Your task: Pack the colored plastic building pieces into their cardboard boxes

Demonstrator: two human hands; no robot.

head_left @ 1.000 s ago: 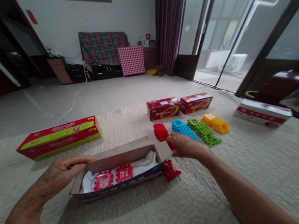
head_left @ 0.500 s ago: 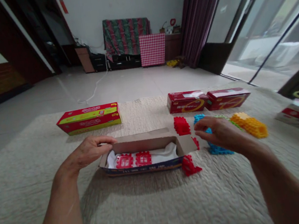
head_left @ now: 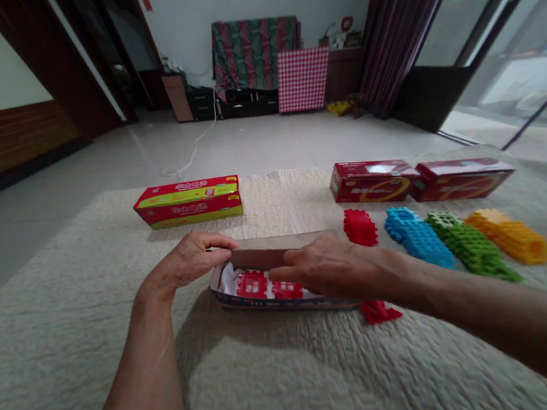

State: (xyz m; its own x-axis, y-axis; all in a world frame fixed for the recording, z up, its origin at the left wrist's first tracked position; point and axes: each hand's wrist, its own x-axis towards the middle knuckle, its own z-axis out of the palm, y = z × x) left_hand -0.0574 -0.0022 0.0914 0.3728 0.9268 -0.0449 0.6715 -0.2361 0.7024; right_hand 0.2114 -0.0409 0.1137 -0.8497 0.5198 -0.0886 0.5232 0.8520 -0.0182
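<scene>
An open cardboard box with dark blue printed sides lies on the quilted mat in front of me. Inside it, on white lining, are two red plastic lattice blocks. My left hand pinches the box's back left edge between thumb and fingers. Reaching over the box from the right, my right hand has its fingertips just above the right-hand red block, thumb and fingers slightly apart. It covers the box's right part. By that end lie a loose red piece and a red block stack.
Blue blocks, green blocks and yellow blocks lie in rows to the right. Behind stand a red and yellow-green box at left and two dark red boxes at right, on the pale mat.
My right hand has moved left from beside the blue blocks to over the box. My left hand stays on the box edge. The view has shifted, so things sit further right.
</scene>
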